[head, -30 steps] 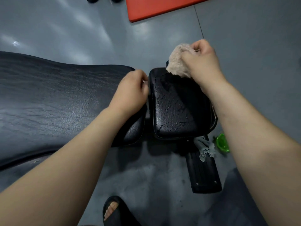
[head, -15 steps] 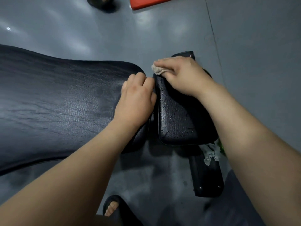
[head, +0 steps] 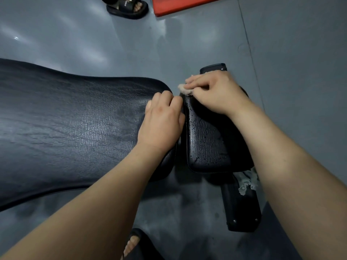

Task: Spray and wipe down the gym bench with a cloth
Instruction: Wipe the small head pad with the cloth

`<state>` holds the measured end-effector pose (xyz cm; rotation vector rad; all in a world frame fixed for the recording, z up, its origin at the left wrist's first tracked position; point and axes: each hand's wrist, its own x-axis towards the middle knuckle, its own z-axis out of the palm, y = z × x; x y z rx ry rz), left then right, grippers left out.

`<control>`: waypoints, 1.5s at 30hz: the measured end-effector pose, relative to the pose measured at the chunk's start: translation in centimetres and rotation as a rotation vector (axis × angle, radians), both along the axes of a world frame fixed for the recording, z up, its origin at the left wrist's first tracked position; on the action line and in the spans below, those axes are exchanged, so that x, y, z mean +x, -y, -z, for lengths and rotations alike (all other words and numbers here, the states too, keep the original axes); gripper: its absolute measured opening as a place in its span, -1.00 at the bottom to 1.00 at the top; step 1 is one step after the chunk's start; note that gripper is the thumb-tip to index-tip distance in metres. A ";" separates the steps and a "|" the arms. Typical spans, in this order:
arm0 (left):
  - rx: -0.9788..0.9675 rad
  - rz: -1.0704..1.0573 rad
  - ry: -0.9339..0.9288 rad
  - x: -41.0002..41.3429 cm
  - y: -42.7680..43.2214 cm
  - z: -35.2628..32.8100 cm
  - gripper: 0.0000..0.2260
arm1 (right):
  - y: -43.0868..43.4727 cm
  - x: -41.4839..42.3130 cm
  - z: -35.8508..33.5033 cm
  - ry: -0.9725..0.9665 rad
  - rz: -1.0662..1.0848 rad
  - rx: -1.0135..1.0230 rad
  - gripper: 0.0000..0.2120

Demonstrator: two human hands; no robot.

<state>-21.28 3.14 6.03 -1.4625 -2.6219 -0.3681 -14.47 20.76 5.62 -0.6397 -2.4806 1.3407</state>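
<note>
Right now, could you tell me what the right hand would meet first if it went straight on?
Probably the rounded end of the long black bench pad, just across the gap; depth unclear.

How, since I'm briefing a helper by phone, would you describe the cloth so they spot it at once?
The long black bench pad fills the left; beside its rounded end sits a smaller, droplet-covered seat pad. At that pad's far left corner, the right hand grips a wad of cloth. It is the only beige, fuzzy thing among black vinyl.
</note>
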 end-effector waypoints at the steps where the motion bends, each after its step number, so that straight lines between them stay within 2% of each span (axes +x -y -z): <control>1: 0.003 0.000 0.002 0.0 0.0 0.0 -0.92 | -0.2 0.1 0.0 0.022 0.047 -0.026 -0.72; 4: 0.013 0.003 0.003 0.1 -0.1 0.0 -0.87 | 0.2 -0.5 -0.1 0.071 -0.018 0.088 -0.74; 6: 0.016 0.011 0.004 0.1 -0.1 0.0 -0.83 | 1.1 -1.0 -0.3 0.078 -0.165 0.164 -0.65; 8: 0.011 0.017 -0.002 0.1 -0.1 0.0 -0.81 | 1.4 -1.2 -0.3 0.092 -0.198 0.154 -0.60; 11: -0.003 0.008 -0.004 -0.1 0.0 0.0 -0.80 | 1.0 -1.0 -0.6 0.109 -0.127 0.059 -0.64; 17: -0.030 0.004 -0.011 0.0 0.0 0.0 -0.93 | -0.8 2.0 -0.9 0.140 0.148 -0.037 -0.68; 19: -0.039 0.001 -0.019 0.1 0.0 -0.1 -0.93 | -1.0 2.2 -1.0 0.176 0.138 -0.005 -0.69; 23: -0.030 0.027 -0.018 0.0 0.0 0.0 -0.94 | -1.4 2.4 -1.5 0.259 -0.017 0.154 -0.69; 26: -0.018 0.043 -0.027 0.0 0.1 0.2 -0.94 | -1.6 3.6 -0.8 0.202 -0.107 0.235 -0.66; 32: -0.043 0.050 -0.012 -0.2 0.1 0.2 -0.95 | 0.9 6.2 2.0 0.120 0.066 0.292 -0.65; 36: -0.109 0.060 0.123 -0.8 -0.5 -1.2 -0.91 | 1.6 4.3 2.1 0.096 0.121 0.450 -0.68; 38: -0.110 0.094 0.187 -2.0 -1.7 -2.2 -0.89 | 1.3 3.0 1.3 0.120 0.208 0.440 -0.72; 41: -0.138 0.093 0.071 -4.3 -3.7 -3.1 -0.83 | 1.5 2.3 0.3 0.148 0.280 0.351 -0.74; 45: -0.192 0.133 -0.027 -7.4 -5.2 -2.0 -0.76 | 2.4 3.9 0.1 0.147 0.145 0.349 -0.74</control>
